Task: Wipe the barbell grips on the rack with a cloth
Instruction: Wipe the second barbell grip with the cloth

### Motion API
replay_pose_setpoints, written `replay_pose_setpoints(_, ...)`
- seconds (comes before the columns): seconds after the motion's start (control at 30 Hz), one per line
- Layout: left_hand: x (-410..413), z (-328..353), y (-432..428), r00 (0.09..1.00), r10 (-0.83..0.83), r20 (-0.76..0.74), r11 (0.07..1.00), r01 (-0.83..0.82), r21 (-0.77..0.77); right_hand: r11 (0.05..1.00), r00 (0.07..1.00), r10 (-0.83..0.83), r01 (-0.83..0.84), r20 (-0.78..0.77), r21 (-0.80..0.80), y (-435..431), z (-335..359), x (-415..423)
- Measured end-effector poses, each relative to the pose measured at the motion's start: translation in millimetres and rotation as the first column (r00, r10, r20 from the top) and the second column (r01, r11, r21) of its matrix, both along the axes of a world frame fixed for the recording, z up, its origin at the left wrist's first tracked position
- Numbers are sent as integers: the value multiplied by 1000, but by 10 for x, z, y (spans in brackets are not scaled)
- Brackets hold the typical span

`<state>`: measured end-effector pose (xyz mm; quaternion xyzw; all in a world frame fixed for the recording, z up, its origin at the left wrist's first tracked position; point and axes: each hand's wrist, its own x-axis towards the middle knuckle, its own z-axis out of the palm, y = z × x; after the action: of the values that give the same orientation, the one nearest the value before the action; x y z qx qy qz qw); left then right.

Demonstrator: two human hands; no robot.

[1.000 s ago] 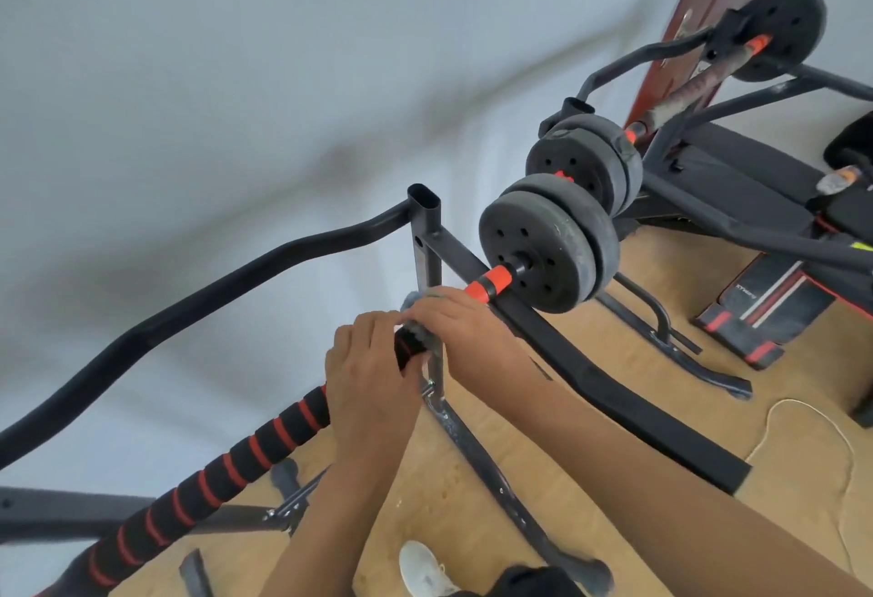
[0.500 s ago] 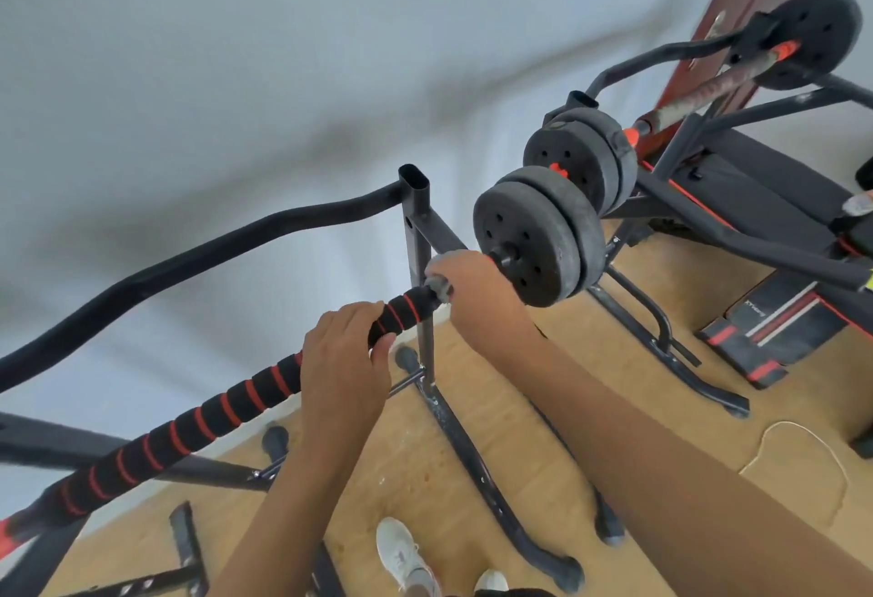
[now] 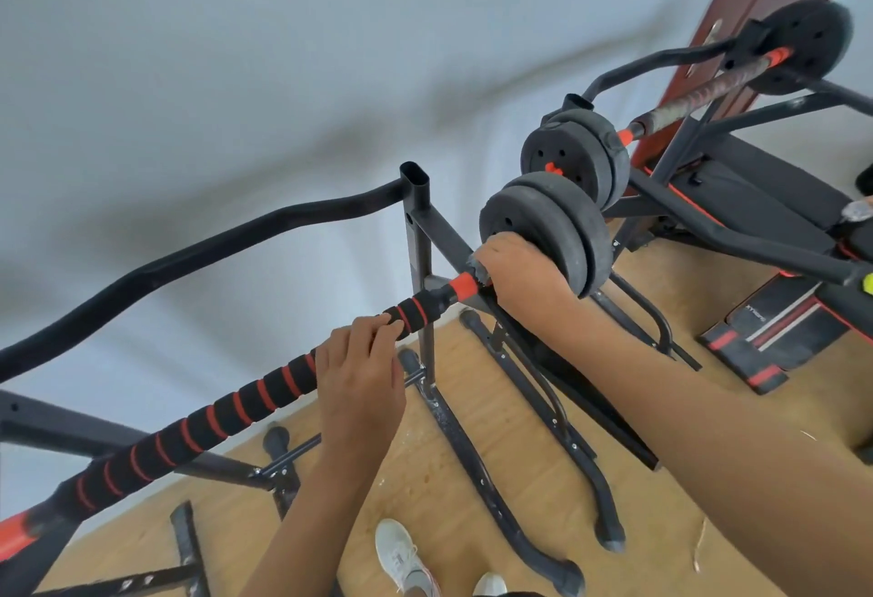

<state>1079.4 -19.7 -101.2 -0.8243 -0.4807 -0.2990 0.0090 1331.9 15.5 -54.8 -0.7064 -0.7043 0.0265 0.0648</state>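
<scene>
A barbell with a black foam grip ringed in red [image 3: 226, 412] lies across the black rack [image 3: 418, 237]. My left hand [image 3: 361, 379] wraps around the grip just left of the rack post. My right hand [image 3: 519, 270] is closed over a grey cloth [image 3: 477, 265] on the bar's right end, between the orange collar [image 3: 463, 284] and the black weight plates [image 3: 543, 232]. Only a frayed edge of the cloth shows past my fingers.
A second barbell [image 3: 699, 100] with plates rests on another rack at the upper right, beside a black bench [image 3: 756, 199]. Rack feet and bars spread over the wooden floor [image 3: 472, 478]. My white shoes [image 3: 401, 558] stand below. A grey wall lies behind.
My right hand has slid the cloth rightwards along the bar, past the orange collar, up to the weight plates. My left hand has shifted left along the foam grip, exposing more of it.
</scene>
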Motion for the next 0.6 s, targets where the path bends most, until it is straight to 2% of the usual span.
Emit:
replay_pose_setpoints(0.07, -47, 14, -99, 999, -42, -29, 999, 42, -14, 996, 999, -49, 50, 10, -78, 2, -46, 55)
replay_pose_setpoints(0.13, -119, 65, -162, 998, -35, -47, 999, 33, -23, 996, 999, -31, 33, 32, -84, -2, -57, -6)
replay_pose_setpoints(0.17, -177, 90, -180, 999, 7, -51, 999, -9, -32, 994, 998, -23, 28, 50, -103, -9, -22, -78)
replay_pose_setpoints(0.23, -349, 119, -190, 990, 128, -53, 989, -132, -72, 966, 996, -85, 90, 33, -242, 18, 64, -192)
replay_pose_setpoints(0.27, -443, 133, -178, 984, 169, -55, 980, -174, -93, 936, 989, -148, 136, -13, -325, 78, 143, -245)
replay_pose_setpoints(0.3, -520, 147, -168, 981, 187, -62, 976, -192, -106, 929, 969, -217, 168, -117, -330, 61, 128, -283)
replay_pose_setpoints(0.33, -570, 163, -160, 980, 187, -67, 975, -194, -111, 905, 949, -246, 152, -198, -397, 69, 144, -326)
replay_pose_setpoints(0.4, -575, 197, -165, 981, 183, -67, 975, -190, -114, 904, 928, -220, 78, -302, -419, 16, 79, -445)
replay_pose_setpoints(0.47, -527, 243, -162, 979, 194, -66, 974, -200, -109, 940, 900, -246, 131, -359, -316, -113, 47, -739)
replay_pose_setpoints(0.53, -519, 277, -153, 975, 203, -91, 972, -212, -102, 988, 870, -149, 146, -470, -43, -381, -35, -925)
replay_pose_setpoints(0.6, -554, 315, -136, 973, 203, -112, 970, -215, -111, 984, 833, -105, 167, -543, 65, -489, -105, -984)
